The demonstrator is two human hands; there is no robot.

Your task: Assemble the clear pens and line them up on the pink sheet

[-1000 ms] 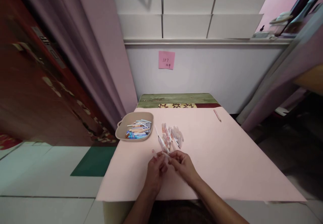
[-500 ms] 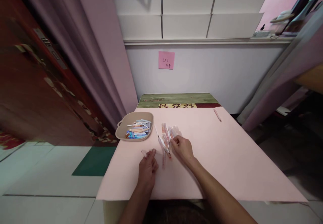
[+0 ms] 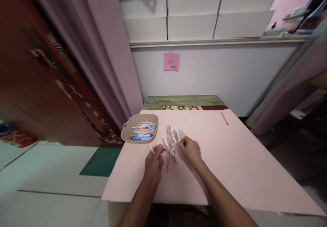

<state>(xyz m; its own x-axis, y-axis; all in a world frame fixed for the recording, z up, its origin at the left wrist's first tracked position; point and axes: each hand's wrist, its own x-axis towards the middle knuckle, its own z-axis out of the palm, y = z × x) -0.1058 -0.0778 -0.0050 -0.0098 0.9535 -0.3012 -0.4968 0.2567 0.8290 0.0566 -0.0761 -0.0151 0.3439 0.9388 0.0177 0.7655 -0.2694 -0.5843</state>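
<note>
1. Held in the left hand [image 3: 153, 162], with thumb pinched tight to fingers, at least one slim clear-and-pink plastic pen [image 3: 151, 148], just above the desk [image 3: 242, 169] and towards its left edge; could not tell how many.
2. Had the right hand [image 3: 191, 148] bunched nearly closed at the right side of a loose pile of slim clear, white and pink pens [image 3: 170, 141]; could not tell, with fingertips hidden, whether gripping one.
3. Found the pile left of the desk's middle, near a beige plastic basket [image 3: 129, 126] at the left edge; noted a lone pink pen [image 3: 224, 118] towards the far right corner.
4. Seemed, by judgement, at a picking step, sorting through the pile right-handed.
5. Probably needed a fine pinch on one pen, without scattering neighbours.
</note>
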